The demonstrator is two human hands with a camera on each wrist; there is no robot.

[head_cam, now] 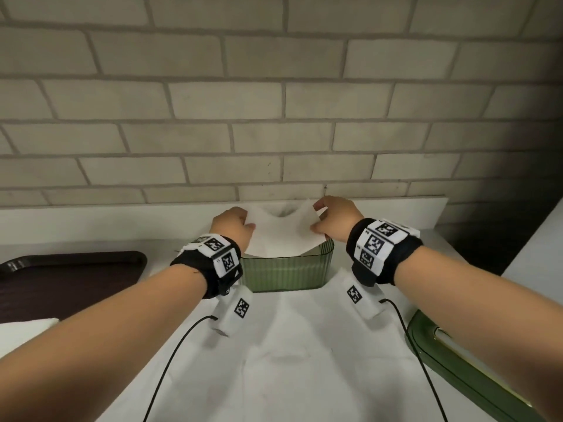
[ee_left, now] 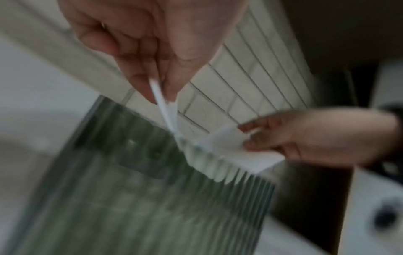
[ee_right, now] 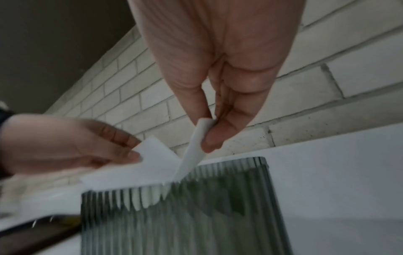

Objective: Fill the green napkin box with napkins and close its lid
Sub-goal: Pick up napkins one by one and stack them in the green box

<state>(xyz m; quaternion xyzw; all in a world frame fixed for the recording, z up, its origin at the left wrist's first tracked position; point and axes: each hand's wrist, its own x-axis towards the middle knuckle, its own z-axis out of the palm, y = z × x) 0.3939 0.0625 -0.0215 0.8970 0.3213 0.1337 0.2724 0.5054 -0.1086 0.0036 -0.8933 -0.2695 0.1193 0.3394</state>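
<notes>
wall: pale brick, fills the upper half of the head view
table (head_cam: 304, 360): white, lower centre of frame; creased white sheet spread on it
tray (head_cam: 61, 278): dark, left edge of frame, mostly cut off
lid (head_cam: 475, 382): green, flat on the table at lower right, under the right forearm, partly cut off; not on the box yet
green napkin box (head_cam: 286, 271): ribbed translucent, centre of frame, open top, standing just in front of the white ledge below the wall
napkins (head_cam: 283, 231): white stack held over the box mouth, lower edge already dipping inside the near wall (seen through the ribs in both wrist views)
left hand (head_cam: 233, 222): grasping the stack's left end, thumb and fingers pinched on it
right hand (head_cam: 335, 220): grasping the right end, same pinch, clear in the right wrist view
key relation: box sits directly below the stack, between the two hands; stack's long axis runs left to right, same as the box's; both hands about equally near; judged next move is straight down
hidden: box floor and how full it is, can't tell; number of napkins unclear; left wrist view blurred; white pile at lower left edge cut off (maybe more napkins)
</notes>
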